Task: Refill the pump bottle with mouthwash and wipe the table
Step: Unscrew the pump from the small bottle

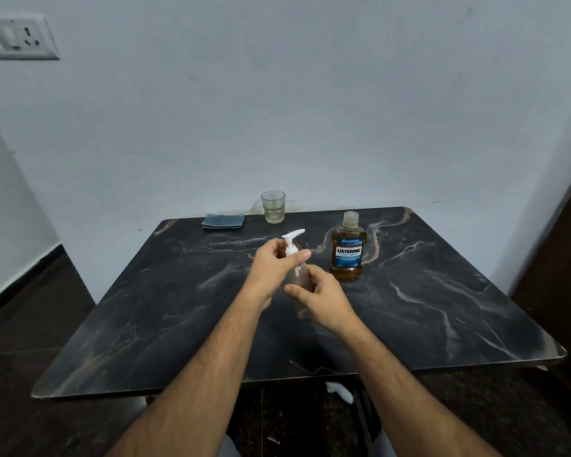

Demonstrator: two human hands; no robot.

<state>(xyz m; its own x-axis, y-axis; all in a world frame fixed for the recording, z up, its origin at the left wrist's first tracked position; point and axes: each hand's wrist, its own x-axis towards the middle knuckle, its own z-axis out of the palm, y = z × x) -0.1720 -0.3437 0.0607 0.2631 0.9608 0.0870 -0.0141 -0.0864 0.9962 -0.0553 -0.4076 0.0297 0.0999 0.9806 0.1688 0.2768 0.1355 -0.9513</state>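
Observation:
A clear pump bottle [299,270] with a white pump head [292,240] is held above the middle of the dark marble table [145,308]. My left hand [272,267] grips the white collar of the pump. My right hand [320,296] wraps the bottle's body from below. The mouthwash bottle [347,250], amber with a blue label and a clear cap, stands upright just right of my hands. A folded blue-grey cloth [224,221] lies at the table's far edge.
A drinking glass [273,206] with a little liquid stands at the far edge beside the cloth. A pale wall rises right behind the table, with a socket plate [20,37] at upper left. Dark floor surrounds the table.

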